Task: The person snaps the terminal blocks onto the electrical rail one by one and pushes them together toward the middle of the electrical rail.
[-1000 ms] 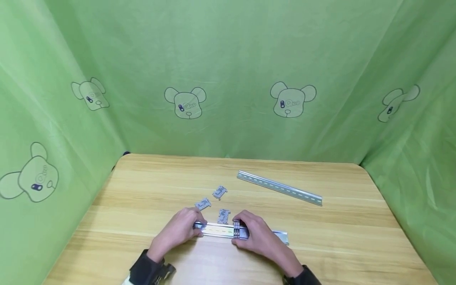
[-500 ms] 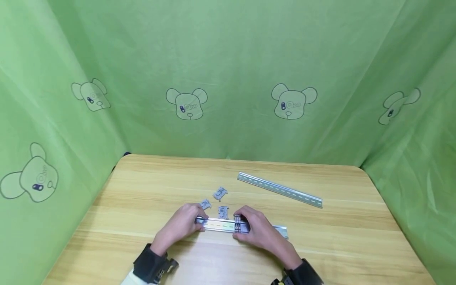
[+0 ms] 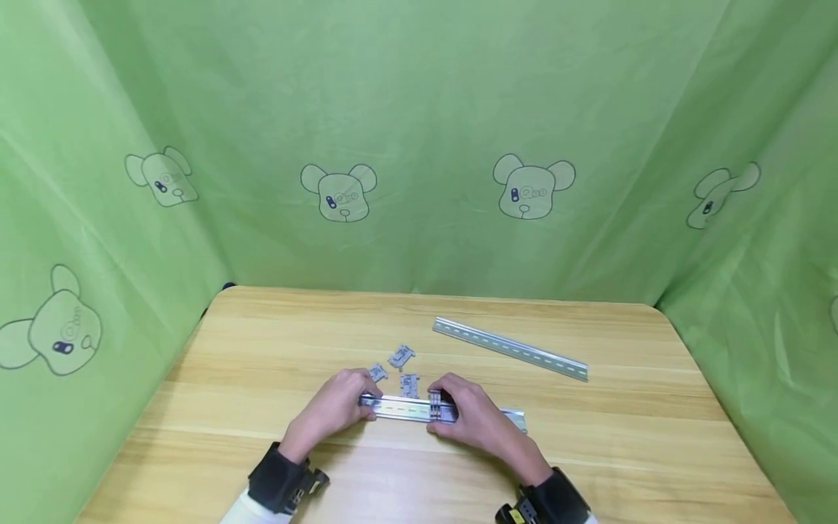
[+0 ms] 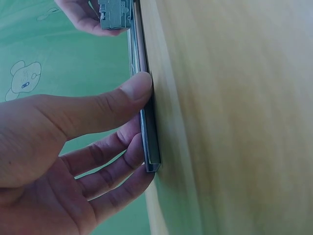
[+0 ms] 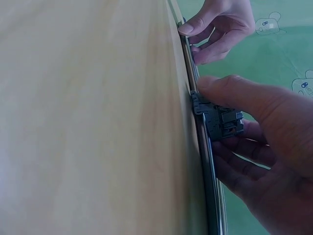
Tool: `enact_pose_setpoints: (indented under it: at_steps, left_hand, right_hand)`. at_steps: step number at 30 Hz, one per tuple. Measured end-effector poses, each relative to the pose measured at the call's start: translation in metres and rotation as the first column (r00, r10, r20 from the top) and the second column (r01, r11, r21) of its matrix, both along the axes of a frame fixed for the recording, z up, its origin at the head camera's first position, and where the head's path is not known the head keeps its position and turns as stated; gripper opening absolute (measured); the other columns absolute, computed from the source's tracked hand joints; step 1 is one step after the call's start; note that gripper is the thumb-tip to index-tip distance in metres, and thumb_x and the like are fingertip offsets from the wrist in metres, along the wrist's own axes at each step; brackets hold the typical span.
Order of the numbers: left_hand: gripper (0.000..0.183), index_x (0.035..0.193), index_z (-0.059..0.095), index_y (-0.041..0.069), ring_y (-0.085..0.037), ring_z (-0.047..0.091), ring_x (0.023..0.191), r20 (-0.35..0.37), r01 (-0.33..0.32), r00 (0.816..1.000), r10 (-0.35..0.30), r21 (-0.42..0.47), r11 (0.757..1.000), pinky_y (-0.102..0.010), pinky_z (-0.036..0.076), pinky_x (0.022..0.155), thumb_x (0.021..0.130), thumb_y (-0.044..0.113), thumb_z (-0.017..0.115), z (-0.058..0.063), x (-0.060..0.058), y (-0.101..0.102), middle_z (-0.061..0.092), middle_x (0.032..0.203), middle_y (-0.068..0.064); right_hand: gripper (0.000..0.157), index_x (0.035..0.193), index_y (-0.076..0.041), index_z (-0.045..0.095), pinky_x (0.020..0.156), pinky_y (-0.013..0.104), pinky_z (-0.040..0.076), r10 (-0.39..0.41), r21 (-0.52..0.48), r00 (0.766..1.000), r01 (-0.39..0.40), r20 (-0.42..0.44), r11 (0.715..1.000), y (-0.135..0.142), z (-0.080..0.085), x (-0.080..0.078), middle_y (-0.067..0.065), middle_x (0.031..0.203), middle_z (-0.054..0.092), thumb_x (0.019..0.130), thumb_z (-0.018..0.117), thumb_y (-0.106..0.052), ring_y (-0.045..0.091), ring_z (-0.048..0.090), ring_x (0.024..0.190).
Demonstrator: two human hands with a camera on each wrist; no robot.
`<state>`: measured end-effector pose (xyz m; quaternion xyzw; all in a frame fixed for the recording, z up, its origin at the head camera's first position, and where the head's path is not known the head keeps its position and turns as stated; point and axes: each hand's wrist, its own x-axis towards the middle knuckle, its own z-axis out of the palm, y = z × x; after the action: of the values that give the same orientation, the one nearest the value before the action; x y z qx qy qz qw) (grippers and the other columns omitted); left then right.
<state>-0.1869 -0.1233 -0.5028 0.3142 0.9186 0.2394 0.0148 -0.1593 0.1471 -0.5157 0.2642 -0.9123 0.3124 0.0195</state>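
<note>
A slotted metal DIN rail (image 3: 401, 409) lies crosswise near the front of the table. My left hand (image 3: 337, 404) pinches its left end, thumb on the near edge and fingers on the far edge, as the left wrist view shows. A small stack of grey terminal blocks (image 5: 222, 120) sits on the rail right of its middle. My right hand (image 3: 473, 413) grips this stack between thumb and fingers, the rail's right end running out beyond it. Just behind the rail lies a loose terminal block (image 3: 409, 386); another terminal block (image 3: 377, 372) is next to the left fingers.
A third loose terminal block (image 3: 401, 356) lies farther back on the wooden table (image 3: 628, 437). At the back right a second DIN rail (image 3: 511, 348) lies at a slant. Green curtain (image 3: 419, 255) with bear faces encloses the table's back and sides.
Both hands and the rail have shifted slightly away from the body, closer to the loose blocks. Their hold on the rail and the block stack stays the same.
</note>
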Motion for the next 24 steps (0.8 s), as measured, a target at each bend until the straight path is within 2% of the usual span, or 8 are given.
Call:
enact_pose_setpoints:
  at_steps: [17, 21, 24]
  left_hand:
    - [0.034, 0.100, 0.076, 0.007, -0.020, 0.066, 0.087, -0.035, 0.015, 0.999, -0.016, -0.029, 0.999, -0.033, 0.059, 0.079, 0.068, 0.017, 0.085, 0.004, 0.000, 0.004, 0.071, 0.099, -0.005]
    - [0.036, 0.101, 0.076, 0.007, -0.020, 0.066, 0.089, -0.032, 0.006, 0.999, -0.007, -0.019, 1.000, -0.034, 0.059, 0.081, 0.068, 0.018, 0.086, 0.004, 0.001, 0.004, 0.070, 0.101, -0.005]
    - [0.033, 0.103, 0.075, 0.006, -0.020, 0.066, 0.090, -0.023, 0.015, 1.000, -0.015, -0.001, 1.000, -0.034, 0.058, 0.082, 0.072, 0.014, 0.083, 0.011, 0.000, 0.005, 0.070, 0.102, -0.006]
  right_hand:
    - [0.056, 0.117, -0.008, 0.064, 0.080, 0.031, 0.058, -0.008, 0.000, 1.000, 0.008, 0.014, 1.000, 0.002, 0.000, -0.004, -0.003, 0.107, 0.063, 0.072, 0.083, -0.035, 0.011, 0.061, 0.094]
    - [0.059, 0.119, -0.007, 0.063, 0.083, 0.033, 0.057, -0.004, 0.005, 1.000, 0.004, 0.021, 1.000, 0.002, 0.001, -0.003, -0.001, 0.109, 0.064, 0.072, 0.084, -0.036, 0.013, 0.061, 0.096]
    - [0.067, 0.123, -0.005, 0.061, 0.084, 0.035, 0.057, 0.002, 0.019, 1.000, -0.002, 0.022, 1.000, 0.003, 0.005, 0.000, 0.002, 0.112, 0.063, 0.071, 0.084, -0.039, 0.015, 0.061, 0.098]
